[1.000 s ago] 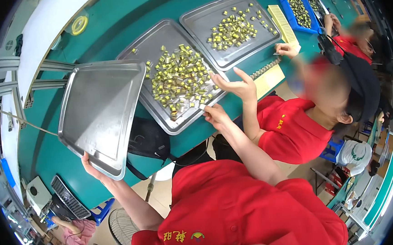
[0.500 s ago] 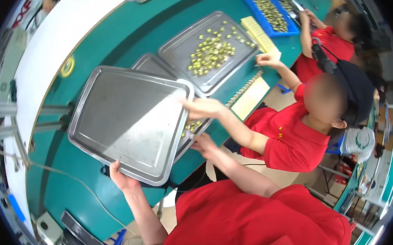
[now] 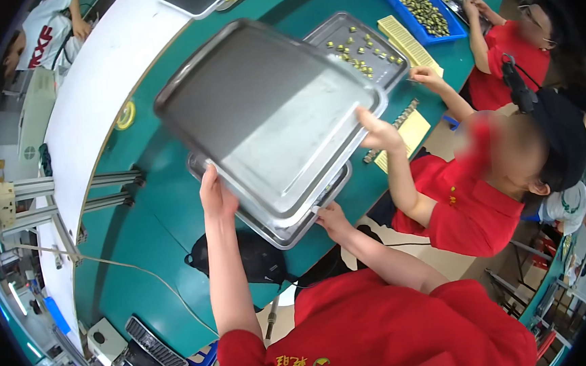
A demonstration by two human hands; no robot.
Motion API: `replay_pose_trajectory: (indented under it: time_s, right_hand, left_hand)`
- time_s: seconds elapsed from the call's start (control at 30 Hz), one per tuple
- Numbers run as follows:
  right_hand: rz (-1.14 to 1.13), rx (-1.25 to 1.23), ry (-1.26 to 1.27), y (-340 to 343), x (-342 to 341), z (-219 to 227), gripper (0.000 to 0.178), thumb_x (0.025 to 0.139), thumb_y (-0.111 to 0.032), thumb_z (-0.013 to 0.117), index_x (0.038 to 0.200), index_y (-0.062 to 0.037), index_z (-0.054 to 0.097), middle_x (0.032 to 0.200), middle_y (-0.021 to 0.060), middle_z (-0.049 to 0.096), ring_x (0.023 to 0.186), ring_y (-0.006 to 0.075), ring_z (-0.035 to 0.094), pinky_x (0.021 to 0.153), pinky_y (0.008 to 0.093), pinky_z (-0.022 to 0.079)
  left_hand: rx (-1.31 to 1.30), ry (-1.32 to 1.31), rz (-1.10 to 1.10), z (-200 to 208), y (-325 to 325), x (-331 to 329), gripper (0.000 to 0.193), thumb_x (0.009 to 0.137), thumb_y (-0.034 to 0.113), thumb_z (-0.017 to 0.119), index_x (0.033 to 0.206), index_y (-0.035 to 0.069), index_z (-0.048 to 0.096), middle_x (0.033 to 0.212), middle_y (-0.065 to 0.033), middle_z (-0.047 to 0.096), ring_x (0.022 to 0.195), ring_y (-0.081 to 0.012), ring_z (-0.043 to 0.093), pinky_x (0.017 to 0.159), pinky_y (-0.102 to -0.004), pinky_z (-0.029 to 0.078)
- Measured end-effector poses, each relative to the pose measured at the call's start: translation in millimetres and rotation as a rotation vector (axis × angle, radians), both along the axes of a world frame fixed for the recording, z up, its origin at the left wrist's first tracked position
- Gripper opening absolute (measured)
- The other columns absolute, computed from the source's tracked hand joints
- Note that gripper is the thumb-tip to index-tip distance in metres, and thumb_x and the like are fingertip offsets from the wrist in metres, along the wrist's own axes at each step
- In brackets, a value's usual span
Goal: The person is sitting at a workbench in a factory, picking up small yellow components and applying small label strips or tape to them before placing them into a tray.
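Note:
A large grey metal tray (image 3: 254,111) is held tilted over the table, partly covering another metal tray (image 3: 285,239) whose rim shows beneath its near edge. My left hand (image 3: 218,194) is closed on the rim at the near left side, thumb on top. My right hand (image 3: 335,222) is closed on a tray edge at the lower right corner; its fingertips are partly hidden. A co-worker's hand (image 3: 379,133) grips the upper tray's right edge. Behind it lies a tray (image 3: 394,74) with small yellow-green and metallic pieces.
A black bag (image 3: 234,258) lies by my left forearm. Blue bins (image 3: 458,34) of small pieces stand far right, beside yellow strips (image 3: 405,42). A co-worker (image 3: 485,203) sits close on my right. Yellow tape (image 3: 125,116) and a metal frame (image 3: 109,179) are at left.
The upper tray has moved up and away from me, now covering part of the tray of pieces. Another tray's rim now shows beneath it. The view has shifted, and the black bag shows more.

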State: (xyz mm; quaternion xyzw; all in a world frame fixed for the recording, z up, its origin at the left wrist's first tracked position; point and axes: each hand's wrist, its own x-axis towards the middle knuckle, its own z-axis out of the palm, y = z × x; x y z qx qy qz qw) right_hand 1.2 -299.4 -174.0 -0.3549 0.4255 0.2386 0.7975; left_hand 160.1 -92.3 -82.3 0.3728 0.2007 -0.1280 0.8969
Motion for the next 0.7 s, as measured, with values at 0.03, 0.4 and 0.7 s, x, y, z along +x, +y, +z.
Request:
replay_pose_trajectory:
  time_s: [0.03,0.4,0.7]
  right_hand:
    - [0.001,-0.013,0.01,-3,-3,-2,0.03,0.087,-0.002,0.054,0.117,0.0006,0.051,0.112,0.0114,0.06,0.097,0.0221,0.061,0.084,0.035,0.051]
    - [0.108,-0.076,0.065,-14,-11,3,0.028,0.088,-0.001,0.05,0.116,0.0043,0.051,0.109,0.0125,0.061,0.096,0.0223,0.062,0.083,0.0359,0.052]
    - [0.194,-0.103,0.072,-3,-42,13,0.028,0.087,-0.007,0.054,0.114,-0.0026,0.049,0.104,0.0053,0.063,0.088,0.0154,0.061,0.074,0.0299,0.048]
  left_hand:
    - [-0.128,-0.073,-0.106,-2,2,11,0.049,0.094,0.042,0.045,0.123,0.003,0.05,0.124,-0.0108,0.054,0.116,-0.0253,0.05,0.098,-0.0389,0.04]
    - [1.915,-0.583,-0.292,-121,37,127,0.032,0.09,0.023,0.051,0.11,0.0,0.06,0.104,-0.021,0.06,0.099,-0.0356,0.055,0.086,-0.0421,0.044]
    - [1.711,-0.126,-0.508,-124,57,126,0.039,0.074,0.043,0.069,0.083,0.005,0.07,0.078,-0.0113,0.068,0.073,-0.0247,0.065,0.068,-0.035,0.049]
